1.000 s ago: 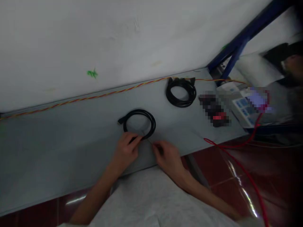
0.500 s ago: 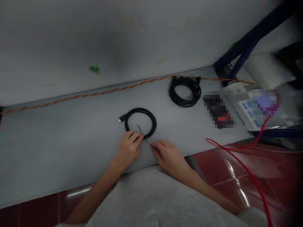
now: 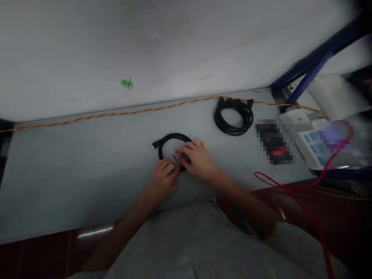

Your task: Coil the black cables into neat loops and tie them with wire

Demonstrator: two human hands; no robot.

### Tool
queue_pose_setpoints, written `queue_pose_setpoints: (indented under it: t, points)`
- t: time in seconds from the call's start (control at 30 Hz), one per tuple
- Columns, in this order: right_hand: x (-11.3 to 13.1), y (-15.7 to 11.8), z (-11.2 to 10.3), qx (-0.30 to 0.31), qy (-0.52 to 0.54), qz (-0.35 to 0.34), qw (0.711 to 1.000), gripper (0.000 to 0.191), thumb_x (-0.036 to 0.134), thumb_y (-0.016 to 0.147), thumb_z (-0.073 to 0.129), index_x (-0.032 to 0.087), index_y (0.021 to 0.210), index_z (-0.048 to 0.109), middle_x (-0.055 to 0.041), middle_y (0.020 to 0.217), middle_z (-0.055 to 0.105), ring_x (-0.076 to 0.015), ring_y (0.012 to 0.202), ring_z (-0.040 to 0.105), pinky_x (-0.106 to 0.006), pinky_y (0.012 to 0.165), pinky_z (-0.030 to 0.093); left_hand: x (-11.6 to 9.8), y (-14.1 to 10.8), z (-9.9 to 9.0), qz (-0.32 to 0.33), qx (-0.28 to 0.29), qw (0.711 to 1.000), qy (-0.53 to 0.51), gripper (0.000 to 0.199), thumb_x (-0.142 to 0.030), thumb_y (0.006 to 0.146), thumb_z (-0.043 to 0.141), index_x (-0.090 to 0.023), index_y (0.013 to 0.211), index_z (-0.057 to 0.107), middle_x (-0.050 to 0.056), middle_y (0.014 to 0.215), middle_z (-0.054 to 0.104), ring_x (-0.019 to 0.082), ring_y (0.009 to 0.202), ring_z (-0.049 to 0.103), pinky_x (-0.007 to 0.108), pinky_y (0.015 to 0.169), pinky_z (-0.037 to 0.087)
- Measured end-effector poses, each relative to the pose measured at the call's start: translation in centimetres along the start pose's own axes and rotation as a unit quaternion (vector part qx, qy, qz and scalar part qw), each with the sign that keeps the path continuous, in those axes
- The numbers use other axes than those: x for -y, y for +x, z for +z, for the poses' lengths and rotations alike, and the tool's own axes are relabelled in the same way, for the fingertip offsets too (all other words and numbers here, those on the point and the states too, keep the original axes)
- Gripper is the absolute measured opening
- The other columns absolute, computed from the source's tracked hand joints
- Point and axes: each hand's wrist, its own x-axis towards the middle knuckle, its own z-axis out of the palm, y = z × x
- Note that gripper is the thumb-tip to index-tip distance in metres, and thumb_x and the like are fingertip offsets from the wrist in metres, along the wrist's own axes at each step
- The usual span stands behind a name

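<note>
Under both hands point(image 3: 163, 180) point(image 3: 195, 158), coiled black cable point(image 3: 173, 136)

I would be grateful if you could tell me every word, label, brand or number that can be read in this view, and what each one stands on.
No word, label, brand or number can be read here.
White device with blue keys: its markings are too blurred to read.
Dark object with a red patch: pixelated, unreadable.
Coiled black cable: no marking visible.
Second coiled black cable: no marking visible.

No writing can be read: right of the right hand point(image 3: 197, 159), the white keypad device point(image 3: 312, 145) and pixelated dark object point(image 3: 273, 141) are too blurred.
</note>
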Motion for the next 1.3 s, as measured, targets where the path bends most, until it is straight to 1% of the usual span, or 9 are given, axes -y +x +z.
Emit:
queue_pose_setpoints:
  t: [0.13,0.27,0.4,0.5,0.6,0.73,0.87,1.03,1.3]
  points:
    - [-0.1,-0.8,-0.6,-0.112,0.06,-0.005,0.992,0.03,0.026,0.095,0.07,0.023,0.125,0.069,-0.0125,0.125,0.067,-0.0307,0.118,0.06,-0.049,0.099,0.048,0.0,-0.1,0.1,-0.007,-0.018,1.0,-0.009,0.027,-0.003,0.092,0.055,-0.015,0.11,0.071,0.009,0.094,0.068,0.025,0.096,0.064,0.048,0.092,0.061]
    - [-0.7,-3.3,-1.4,-0.259,0.137,0.06,0.954,0.009,0.025,0.099,0.062,0.022,0.107,0.066,-0.0067,0.098,0.068,-0.0228,0.092,0.064,-0.039,0.08,0.052,0.1,-0.2,0.0,-0.009,-0.064,0.997,-0.042,0.029,-0.002,0.092,0.057,-0.017,0.114,0.069,0.009,0.098,0.069,0.022,0.095,0.065,0.048,0.093,0.062]
    - [-1.7,-6.2,-0.5,-0.19,0.095,0.074,0.974,0.009,0.024,0.101,0.06,0.023,0.097,0.068,-0.0038,0.087,0.069,-0.0213,0.081,0.063,-0.038,0.077,0.051,-0.2,0.1,-0.6,-0.024,-0.101,0.991,-0.079,0.03,-0.003,0.093,0.06,-0.021,0.115,0.068,0.007,0.098,0.07,0.019,0.093,0.067,0.049,0.097,0.062]
    - [-1.7,-7.1,0.3,-0.102,-0.003,0.023,0.994,0.022,0.026,0.104,0.056,0.023,0.12,0.07,-0.0096,0.106,0.072,-0.0267,0.099,0.063,-0.044,0.088,0.048,-0.5,0.5,-1.3,-0.041,-0.113,0.988,-0.1,0.026,-0.006,0.094,0.063,-0.022,0.113,0.069,0.005,0.096,0.07,0.018,0.09,0.068,0.046,0.097,0.062]
    - [-1.0,-6.2,0.7,-0.027,-0.078,-0.013,0.996,0.046,0.03,0.107,0.052,0.02,0.152,0.053,-0.0136,0.115,0.071,-0.0287,0.099,0.061,-0.044,0.087,0.046,-0.8,0.9,-2.2,-0.072,-0.122,0.983,-0.113,0.021,-0.009,0.095,0.065,-0.022,0.11,0.071,0.004,0.095,0.07,0.018,0.093,0.069,0.041,0.095,0.062]
    - [-0.2,-3.8,1.1,-0.003,-0.099,-0.046,0.994,0.061,0.031,0.107,0.052,0.013,0.163,0.036,-0.0182,0.119,0.07,-0.0307,0.099,0.062,-0.045,0.085,0.047,-0.8,1.3,-3.6,-0.116,-0.116,0.978,-0.132,0.015,-0.012,0.095,0.067,-0.022,0.105,0.074,0.004,0.096,0.071,0.018,0.098,0.071,0.034,0.088,0.063]
    - [0.2,-2.2,1.8,-0.04,-0.091,-0.053,0.994,0.053,0.026,0.107,0.052,0.016,0.158,0.046,-0.0154,0.112,0.072,-0.0294,0.102,0.064,-0.044,0.087,0.048,-0.7,1.4,-4.1,-0.124,-0.11,0.976,-0.14,0.012,-0.015,0.096,0.068,-0.022,0.103,0.075,0.004,0.096,0.072,0.018,0.095,0.072,0.034,0.085,0.063]
    - [-0.1,-2.5,2.6,-0.067,-0.081,-0.062,0.993,0.027,0.023,0.105,0.058,0.021,0.125,0.075,-0.0102,0.098,0.074,-0.0249,0.093,0.066,-0.041,0.085,0.047,-0.7,0.9,-3.5,-0.13,-0.115,0.974,-0.145,0.013,-0.014,0.096,0.068,-0.022,0.104,0.075,0.004,0.097,0.072,0.017,0.095,0.071,0.036,0.092,0.062]
    - [0.3,-5.4,2.7,-0.064,-0.085,-0.068,0.992,0.02,0.022,0.104,0.057,0.019,0.104,0.077,-0.0084,0.09,0.073,-0.0231,0.085,0.063,-0.038,0.079,0.045,-0.2,-0.1,-1.8,-0.106,-0.107,0.98,-0.134,0.02,-0.008,0.095,0.064,-0.021,0.107,0.074,0.004,0.096,0.071,0.018,0.095,0.068,0.044,0.1,0.06]
